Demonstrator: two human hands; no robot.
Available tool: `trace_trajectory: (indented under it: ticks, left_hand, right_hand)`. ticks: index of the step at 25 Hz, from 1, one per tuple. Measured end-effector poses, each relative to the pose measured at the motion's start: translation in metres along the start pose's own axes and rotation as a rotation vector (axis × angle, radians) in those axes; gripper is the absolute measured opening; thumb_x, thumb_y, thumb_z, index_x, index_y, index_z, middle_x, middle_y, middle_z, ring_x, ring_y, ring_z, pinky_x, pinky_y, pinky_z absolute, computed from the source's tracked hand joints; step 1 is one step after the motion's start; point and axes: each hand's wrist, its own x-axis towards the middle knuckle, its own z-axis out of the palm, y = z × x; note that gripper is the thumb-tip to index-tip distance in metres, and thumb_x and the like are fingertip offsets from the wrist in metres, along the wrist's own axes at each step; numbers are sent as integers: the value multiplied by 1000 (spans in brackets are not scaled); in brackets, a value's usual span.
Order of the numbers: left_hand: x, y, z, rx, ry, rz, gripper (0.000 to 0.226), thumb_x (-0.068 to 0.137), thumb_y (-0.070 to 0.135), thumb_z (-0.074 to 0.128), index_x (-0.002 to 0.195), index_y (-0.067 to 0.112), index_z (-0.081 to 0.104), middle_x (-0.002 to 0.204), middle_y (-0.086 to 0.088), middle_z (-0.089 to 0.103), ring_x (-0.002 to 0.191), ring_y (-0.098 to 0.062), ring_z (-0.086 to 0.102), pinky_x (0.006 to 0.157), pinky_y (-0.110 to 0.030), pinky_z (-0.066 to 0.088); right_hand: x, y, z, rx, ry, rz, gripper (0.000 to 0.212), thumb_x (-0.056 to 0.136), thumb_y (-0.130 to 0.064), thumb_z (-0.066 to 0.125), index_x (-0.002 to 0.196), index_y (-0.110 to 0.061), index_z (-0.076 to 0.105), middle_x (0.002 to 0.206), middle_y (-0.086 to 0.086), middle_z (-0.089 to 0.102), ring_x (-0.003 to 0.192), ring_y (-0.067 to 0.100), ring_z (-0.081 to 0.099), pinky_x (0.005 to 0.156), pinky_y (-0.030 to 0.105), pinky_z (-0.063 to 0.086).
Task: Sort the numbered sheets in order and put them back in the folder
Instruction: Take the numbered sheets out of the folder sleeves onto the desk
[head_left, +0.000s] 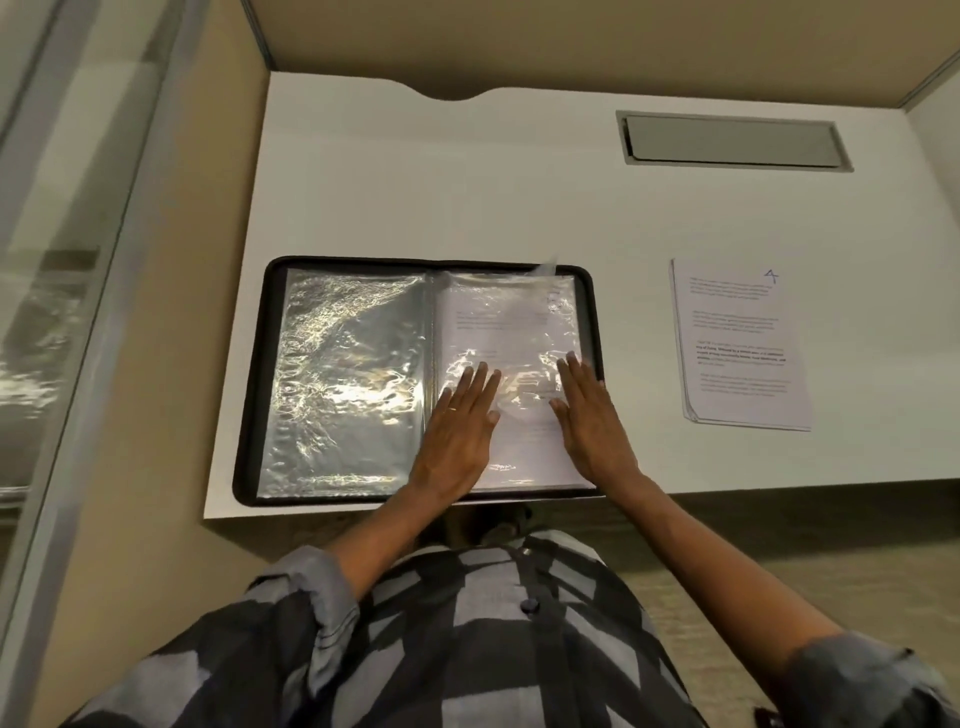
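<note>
From above, the black folder (249, 384) lies open on the white desk (467, 182). Both hands rest flat on its right-hand sleeve (514, 332), left hand (457, 421) and right hand (592, 415) with fingers straight, over a printed sheet. A stack of sheets (743, 348) marked 4 sits well apart, rightward.

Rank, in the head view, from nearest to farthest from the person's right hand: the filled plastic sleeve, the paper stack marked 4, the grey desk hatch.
1. Filled plastic sleeve: directly under the right hand, touched by it.
2. Paper stack marked 4: off to the hand's right.
3. Grey desk hatch: far back, right.
</note>
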Motion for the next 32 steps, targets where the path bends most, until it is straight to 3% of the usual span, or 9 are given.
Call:
trace_trajectory:
  ticks: [3, 6, 10, 13, 18, 23, 32]
  left_hand:
    - [-17, 6, -31, -159, 74, -12, 57, 112, 31, 30, 164, 27, 6, 171, 10, 1, 157, -5, -1, 129, -43, 8]
    - [-33, 3, -59, -284, 157, -72, 60, 110, 37, 28, 164, 23, 6, 171, 11, 2, 157, -7, 2, 129, -48, 11]
    - [-53, -5, -94, -399, 292, -158, 67, 105, 56, 17, 164, 28, 3, 171, 12, -1, 158, -9, 1, 128, -52, 10]
    - [-65, -8, -116, -442, 407, -168, 75, 101, 66, 11, 164, 26, 3, 172, 10, -1, 158, -11, 1, 128, -49, 9]
    - [-83, -23, -144, -381, 525, -166, 78, 103, 65, 11, 164, 16, 10, 172, 4, 3, 158, -14, 2, 129, -39, 7]
    - [-90, -39, -155, -175, 477, -95, 75, 105, 61, 13, 158, 12, 33, 171, -4, 14, 159, -20, 3, 127, -54, 9]
    - [-101, -97, -110, -36, 313, -265, 65, 108, 46, 32, 164, 18, 14, 172, 1, 4, 158, -14, -4, 129, -50, 7]
  right_hand:
    - [16, -37, 10, 23, -53, -113, 65, 109, -47, 33, 163, -18, 14, 171, 1, 5, 158, 19, 1, 127, 49, 17]
    - [27, -74, 17, 50, -111, -208, 74, 105, -62, 21, 164, -19, 9, 172, 2, 1, 158, 20, -1, 128, 46, 13]
    - [31, -116, 30, 94, -162, -367, 67, 108, -45, 32, 160, -22, -3, 169, 2, -3, 158, 25, 3, 127, 50, 14]
    - [36, -140, 45, 80, -213, -373, 73, 106, -61, 23, 164, -22, 1, 171, -2, -3, 158, 17, -1, 128, 44, 10]
    - [41, -162, 71, 2, -266, -415, 77, 106, -59, 33, 164, -21, 0, 171, -3, -5, 158, 14, -5, 128, 39, 5]
    - [44, -167, 86, -61, -313, -451, 76, 107, -57, 34, 164, -20, -2, 171, -2, -7, 158, 17, -7, 127, 38, 2]
    - [53, -167, 96, -164, -296, -506, 72, 109, -54, 30, 164, -17, 2, 171, 2, -6, 157, 17, -10, 129, 37, 2]
